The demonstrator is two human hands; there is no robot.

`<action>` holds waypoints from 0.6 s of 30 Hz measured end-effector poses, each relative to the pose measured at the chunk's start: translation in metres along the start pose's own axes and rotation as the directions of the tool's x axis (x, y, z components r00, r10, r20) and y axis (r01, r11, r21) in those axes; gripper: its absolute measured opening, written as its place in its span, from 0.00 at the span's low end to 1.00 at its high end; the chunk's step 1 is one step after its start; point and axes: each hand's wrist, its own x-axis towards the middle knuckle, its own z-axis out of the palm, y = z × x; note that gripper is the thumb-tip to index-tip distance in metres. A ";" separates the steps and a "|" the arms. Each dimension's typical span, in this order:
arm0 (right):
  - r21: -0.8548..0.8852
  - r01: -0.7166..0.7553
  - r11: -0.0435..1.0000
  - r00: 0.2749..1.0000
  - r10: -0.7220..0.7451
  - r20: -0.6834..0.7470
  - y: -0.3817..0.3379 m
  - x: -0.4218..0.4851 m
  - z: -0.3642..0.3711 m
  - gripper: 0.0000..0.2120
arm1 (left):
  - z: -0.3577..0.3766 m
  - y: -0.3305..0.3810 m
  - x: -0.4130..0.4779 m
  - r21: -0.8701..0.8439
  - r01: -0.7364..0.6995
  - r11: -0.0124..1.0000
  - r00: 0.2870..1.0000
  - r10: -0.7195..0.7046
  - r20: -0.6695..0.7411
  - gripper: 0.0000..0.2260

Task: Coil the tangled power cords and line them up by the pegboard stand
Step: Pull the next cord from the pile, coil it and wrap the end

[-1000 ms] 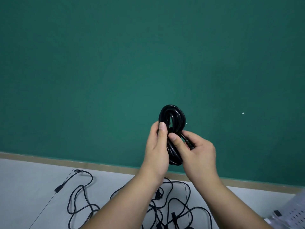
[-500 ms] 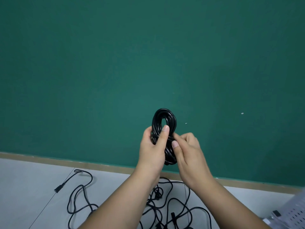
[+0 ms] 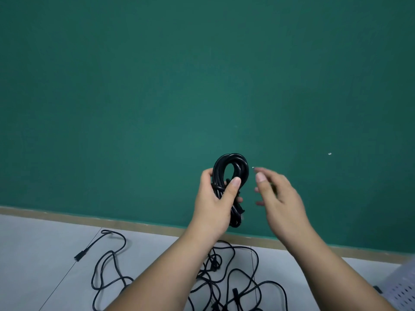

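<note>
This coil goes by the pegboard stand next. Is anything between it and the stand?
Only the person's own right hand and forearm, between the coiled cord in the left hand and the pegboard stand.

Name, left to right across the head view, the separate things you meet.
Black plug end of a loose cord → left hand gripping the coiled black power cord → right hand, apart from the coil → white perforated pegboard stand.
</note>
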 end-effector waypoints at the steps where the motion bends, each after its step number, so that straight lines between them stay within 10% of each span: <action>1: 0.055 -0.012 0.998 1.000 0.010 0.026 -0.002 0.001 -0.003 0.32 | 0.001 0.000 0.000 0.021 -0.017 1.000 0.999 0.016 0.045 0.14; 11: 0.078 0.046 0.996 0.998 -0.049 0.043 -0.010 0.010 -0.029 0.09 | 0.018 -0.012 -0.011 0.316 0.050 0.947 0.909 -0.175 0.379 0.26; 18: 0.074 0.142 0.987 0.988 -0.137 -0.068 -0.012 0.006 -0.038 0.07 | 0.043 -0.009 -0.030 -0.013 0.341 0.940 0.849 -0.301 0.434 0.22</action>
